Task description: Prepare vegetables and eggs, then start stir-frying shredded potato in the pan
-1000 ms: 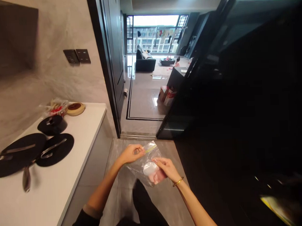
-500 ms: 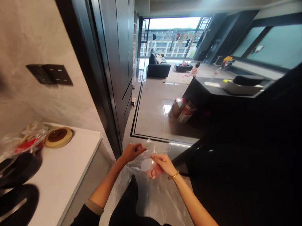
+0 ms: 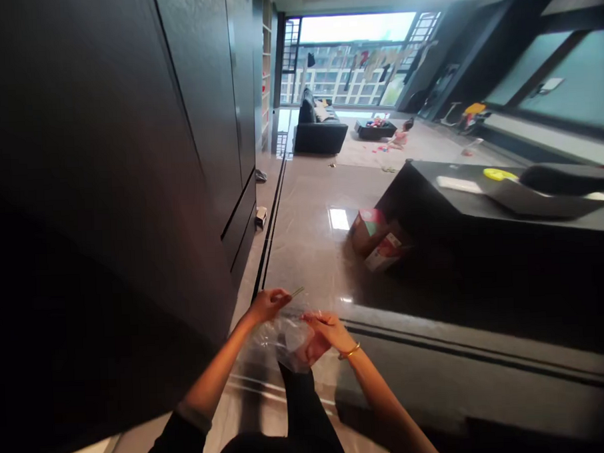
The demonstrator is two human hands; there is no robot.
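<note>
A clear plastic bag hangs between my two hands, in front of my legs. My left hand is closed in a pinch at its upper left edge. A thin greenish strip sticks out past those fingertips; whether it belongs to the bag I cannot tell. The fingers of my right hand, with a gold bracelet at the wrist, are closed on the bag's right side. Something pinkish shows through the plastic below that hand, too blurred to name.
Dark tall cabinets run along my left. Boxes stand on the shiny floor against a dark counter on the right. Farther off are a black sofa, a low table and a child sitting on the floor.
My view has moved forward through the doorway; the white counter and wall switches at left have gone out of sight. Both hands stay at the plastic bag.
</note>
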